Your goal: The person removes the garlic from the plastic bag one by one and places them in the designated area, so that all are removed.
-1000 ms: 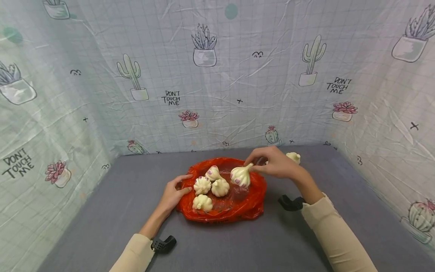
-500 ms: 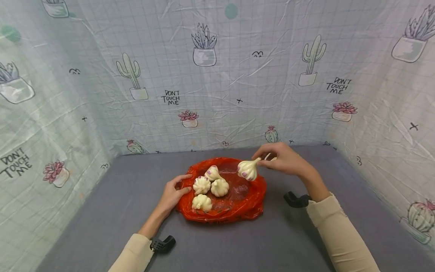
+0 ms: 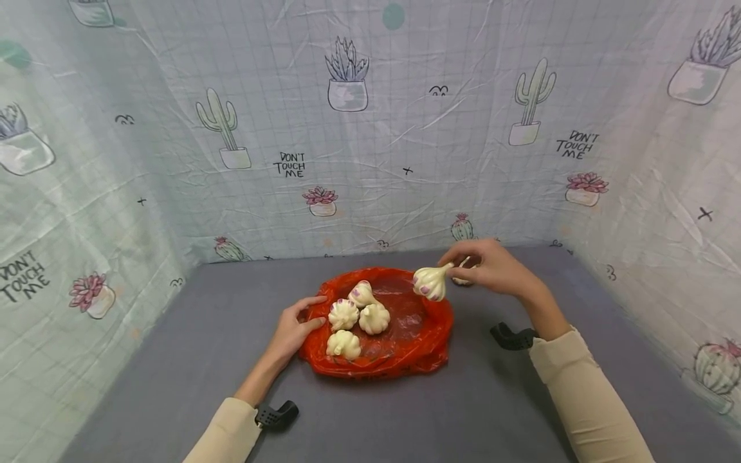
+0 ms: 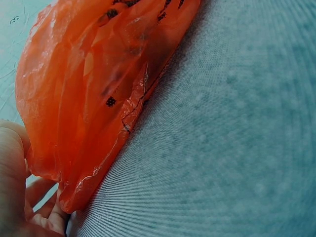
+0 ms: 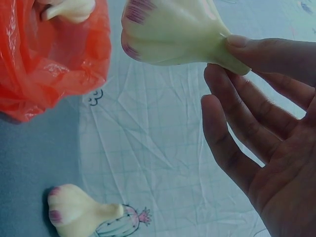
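Note:
My right hand (image 3: 498,267) pinches a garlic bulb (image 3: 431,283) by its stem, thumb against fingertips. The bulb is white with purple patches and hangs above the right rim of an open red plastic bag (image 3: 435,341). In the right wrist view the same garlic bulb (image 5: 170,32) fills the top, apart from the bag. My left hand (image 3: 292,331) holds the bag's left edge between thumb and fingers; the left wrist view shows the bag's gathered side (image 4: 94,98) at that hand. Several garlic bulbs (image 3: 374,319) lie inside the bag, on its left half.
Another garlic bulb (image 5: 74,212) lies on the table behind my right hand, partly hidden in the head view. The grey table (image 3: 382,424) ends at a cactus-print curtain (image 3: 370,193) behind and at both sides.
My right hand has moved right and slightly back with the garlic bulb, from over the bag's inside to its right rim. My left hand and the bag have stayed put.

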Motion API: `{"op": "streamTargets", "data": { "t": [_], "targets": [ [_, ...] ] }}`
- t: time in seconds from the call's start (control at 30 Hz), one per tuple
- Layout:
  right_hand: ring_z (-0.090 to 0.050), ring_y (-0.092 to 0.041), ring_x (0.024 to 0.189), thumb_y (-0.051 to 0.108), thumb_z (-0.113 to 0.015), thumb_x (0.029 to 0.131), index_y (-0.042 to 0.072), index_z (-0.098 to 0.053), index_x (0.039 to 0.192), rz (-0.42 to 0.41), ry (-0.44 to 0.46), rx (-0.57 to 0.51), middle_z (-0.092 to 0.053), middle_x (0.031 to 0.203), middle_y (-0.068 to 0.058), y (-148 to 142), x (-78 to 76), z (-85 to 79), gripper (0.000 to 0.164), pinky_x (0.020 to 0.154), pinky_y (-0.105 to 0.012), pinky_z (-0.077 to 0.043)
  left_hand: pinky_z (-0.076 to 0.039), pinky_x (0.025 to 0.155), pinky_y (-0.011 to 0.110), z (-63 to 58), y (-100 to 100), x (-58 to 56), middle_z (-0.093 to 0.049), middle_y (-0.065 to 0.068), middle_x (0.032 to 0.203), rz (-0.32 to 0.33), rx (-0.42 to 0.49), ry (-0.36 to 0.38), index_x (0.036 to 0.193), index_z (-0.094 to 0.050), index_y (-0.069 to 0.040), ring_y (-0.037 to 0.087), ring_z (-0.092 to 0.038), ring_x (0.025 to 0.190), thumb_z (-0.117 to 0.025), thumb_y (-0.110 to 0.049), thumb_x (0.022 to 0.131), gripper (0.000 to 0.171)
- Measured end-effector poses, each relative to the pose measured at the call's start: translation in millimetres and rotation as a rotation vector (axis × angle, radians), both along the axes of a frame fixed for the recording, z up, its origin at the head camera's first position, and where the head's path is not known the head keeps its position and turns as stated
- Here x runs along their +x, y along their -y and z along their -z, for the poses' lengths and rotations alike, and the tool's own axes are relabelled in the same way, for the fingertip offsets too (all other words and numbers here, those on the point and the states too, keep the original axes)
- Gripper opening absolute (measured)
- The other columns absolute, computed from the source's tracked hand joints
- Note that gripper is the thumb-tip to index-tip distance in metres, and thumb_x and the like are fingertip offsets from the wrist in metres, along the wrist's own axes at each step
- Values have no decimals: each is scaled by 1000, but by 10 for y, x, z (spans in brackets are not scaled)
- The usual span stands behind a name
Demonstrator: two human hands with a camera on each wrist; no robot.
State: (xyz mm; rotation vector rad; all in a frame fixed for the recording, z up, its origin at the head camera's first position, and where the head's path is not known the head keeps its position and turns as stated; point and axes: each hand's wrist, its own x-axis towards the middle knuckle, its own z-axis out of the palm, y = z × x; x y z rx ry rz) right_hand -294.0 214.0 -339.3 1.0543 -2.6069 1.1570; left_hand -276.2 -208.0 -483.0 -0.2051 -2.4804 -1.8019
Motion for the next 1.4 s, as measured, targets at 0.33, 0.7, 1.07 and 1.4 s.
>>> {"op": "streamTargets", "data": {
  "t": [0.33, 0.7, 1.07, 1.4],
  "targets": [
    [-69, -12, 88, 12, -75, 94, 15, -79, 108, 66, 7, 21, -76, 100, -3, -67, -1, -13, 14, 80, -30, -59, -56, 81, 22, -3, -19, 13, -66, 19, 135, -7, 23, 14, 135, -68, -11, 19, -66, 105, -72, -2, 91, 45],
    [-67, -11, 91, 15, -75, 95, 13, -79, 110, 105, 8, 3, -76, 106, -5, -146, -22, -28, 15, 84, -30, -59, -56, 81, 21, -14, 9, 9, -66, 19, 134, -4, 6, 5, 135, -68, -10, 18, -65, 104, -72, -4, 92, 44],
    [-68, -10, 91, 15, -74, 96, 14, -79, 112, 131, -2, -24, -77, 106, -5, -238, -12, -42, 17, 84, -28, -59, -57, 80, 23, -2, 19, 14, -66, 21, 134, 8, 11, 13, 137, -67, -10, 20, -67, 103, -72, -4, 93, 45],
    [-68, -10, 88, 13, -73, 96, 15, -79, 112, 148, -51, -26, -77, 103, -5, -323, -14, -54, 17, 81, -24, -58, -57, 80, 23, 8, 28, 4, -67, 22, 132, 18, 12, 3, 137, -66, -9, 15, -67, 100, -71, -4, 93, 45]
  ]
}}
